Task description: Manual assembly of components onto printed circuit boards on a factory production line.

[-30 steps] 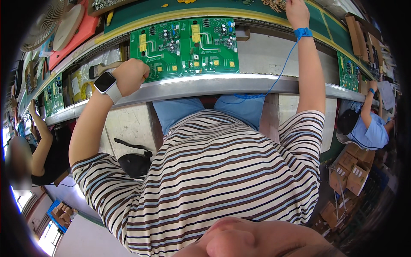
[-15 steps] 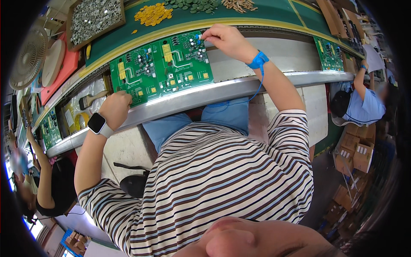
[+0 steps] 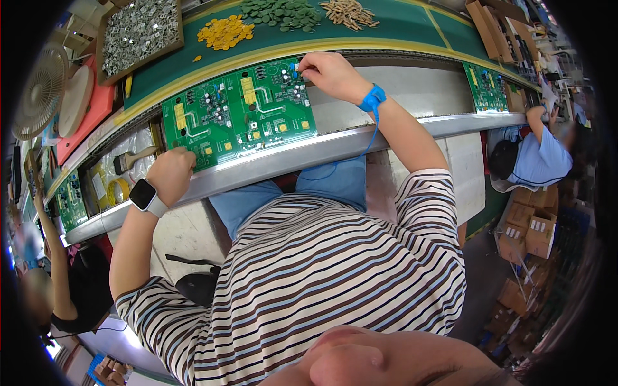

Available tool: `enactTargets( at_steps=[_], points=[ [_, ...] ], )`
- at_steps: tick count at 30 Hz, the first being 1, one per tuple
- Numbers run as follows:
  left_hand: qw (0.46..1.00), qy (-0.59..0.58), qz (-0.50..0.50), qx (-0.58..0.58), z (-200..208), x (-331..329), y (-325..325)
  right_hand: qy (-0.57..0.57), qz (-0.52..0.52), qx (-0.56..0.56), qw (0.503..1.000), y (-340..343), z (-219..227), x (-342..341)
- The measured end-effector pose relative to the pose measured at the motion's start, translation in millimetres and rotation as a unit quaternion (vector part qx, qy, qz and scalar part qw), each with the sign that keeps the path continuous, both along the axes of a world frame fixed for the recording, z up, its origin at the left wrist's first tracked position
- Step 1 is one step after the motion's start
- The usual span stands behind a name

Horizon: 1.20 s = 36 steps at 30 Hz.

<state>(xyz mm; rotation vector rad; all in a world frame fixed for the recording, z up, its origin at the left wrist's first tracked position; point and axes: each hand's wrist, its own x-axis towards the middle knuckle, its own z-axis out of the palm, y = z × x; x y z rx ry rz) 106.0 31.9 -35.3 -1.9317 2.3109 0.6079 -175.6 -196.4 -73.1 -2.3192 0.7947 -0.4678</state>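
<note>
A green circuit board (image 3: 232,138) with yellow, white and blue components lies on the metal-railed line in front of me. Over its upper right corner, my right hand (image 3: 331,76) has thumb and finger pinched together beside small white and blue parts. Whatever sits between those fingertips is too small to make out. A blue strap (image 3: 372,98) with a cord is around that wrist. Curled against the board's lower left corner is my left hand (image 3: 171,172), wearing a watch (image 3: 147,195). Its fingertips are partly hidden, so I cannot tell what they pinch.
Beyond the rail, yellow discs (image 3: 225,32), green discs (image 3: 283,14) and tan parts (image 3: 349,14) lie in piles, beside a tray (image 3: 177,46) of metal pieces. A brush (image 3: 134,159) and tape roll (image 3: 118,191) lie left. Other boards (image 3: 486,88) and people (image 3: 544,157) flank me.
The whole view has shifted slightly, with the board now a little lower and further left. Both my hands keep their places at its corners. The person at right has lowered an arm.
</note>
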Motion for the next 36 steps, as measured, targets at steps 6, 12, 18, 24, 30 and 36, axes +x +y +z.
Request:
enactTargets(
  at_steps=[6,12,18,24,30,36],
  points=[
    [1.0,0.015,0.013,0.006,-0.7,0.6,-1.1,0.04,-0.01,-0.016,0.999,3.4,9.0,-0.2],
    [1.0,0.03,0.008,0.004,-4.6,5.1,-0.2,0.035,-0.004,-0.036,0.999,2.6,5.2,1.9],
    [1.0,0.029,-0.003,-0.005,-2.2,4.0,-0.6,0.053,-0.01,-0.098,0.994,7.9,4.9,2.2],
    [0.999,0.038,-0.008,-0.012,-5.6,6.0,-0.4,0.043,-0.012,-0.112,0.993,9.9,3.2,2.8],
    [0.999,0.036,0.002,0.012,-4.8,6.9,-1.0,0.039,-0.013,-0.111,0.993,11.2,3.8,3.5],
    [0.999,0.041,0.002,0.012,-2.3,6.4,-1.1,0.045,-0.015,-0.108,0.993,9.5,2.5,3.9]
  ],
)
